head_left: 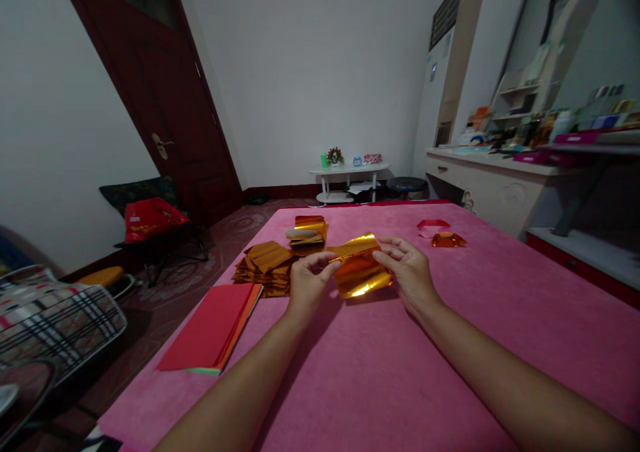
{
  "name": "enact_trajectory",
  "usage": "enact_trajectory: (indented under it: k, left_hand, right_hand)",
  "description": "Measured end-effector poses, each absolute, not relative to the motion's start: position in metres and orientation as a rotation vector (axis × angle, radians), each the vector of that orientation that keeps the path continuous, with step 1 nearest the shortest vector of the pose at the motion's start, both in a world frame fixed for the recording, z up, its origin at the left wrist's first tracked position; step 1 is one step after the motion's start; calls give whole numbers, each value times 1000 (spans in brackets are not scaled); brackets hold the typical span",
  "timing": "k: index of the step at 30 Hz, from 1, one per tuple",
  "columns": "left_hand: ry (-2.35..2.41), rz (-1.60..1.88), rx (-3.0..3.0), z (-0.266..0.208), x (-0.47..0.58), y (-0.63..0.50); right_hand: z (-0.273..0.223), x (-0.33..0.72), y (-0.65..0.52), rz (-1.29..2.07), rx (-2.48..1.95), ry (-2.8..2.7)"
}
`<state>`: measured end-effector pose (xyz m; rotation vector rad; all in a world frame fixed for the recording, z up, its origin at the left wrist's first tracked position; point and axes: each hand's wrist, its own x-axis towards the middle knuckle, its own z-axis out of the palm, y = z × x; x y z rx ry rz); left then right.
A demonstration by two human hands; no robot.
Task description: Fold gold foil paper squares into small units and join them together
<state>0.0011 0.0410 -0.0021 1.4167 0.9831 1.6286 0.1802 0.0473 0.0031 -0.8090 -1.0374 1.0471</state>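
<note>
A shiny gold foil sheet (364, 275) with a crease across it is held up just above the pink cloth. My left hand (309, 280) pinches its left edge at the crease. On the opposite edge, my right hand (407, 272) grips it between thumb and fingers. Close beyond my left hand lies a pile of folded gold paper (265, 265). Behind that sits a smaller stack of gold foil sheets (311, 224) with a pale, rounded object (301, 234) on it.
Red and coloured paper sheets (210, 325) lie at the left of the pink-covered table (380, 379). A red paper band (433, 224) and a folded gold piece (449, 240) rest at the far right. A cluttered dresser (495, 185) stands beyond the right edge, a chair (145, 192) at left.
</note>
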Motion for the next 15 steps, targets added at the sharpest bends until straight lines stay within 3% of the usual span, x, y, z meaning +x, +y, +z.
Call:
enact_trajectory:
  k: [15]
  left_hand:
    - [1008,1638,1390,-7,2,43]
  right_hand:
    - [4,183,49,873,-843,-1185]
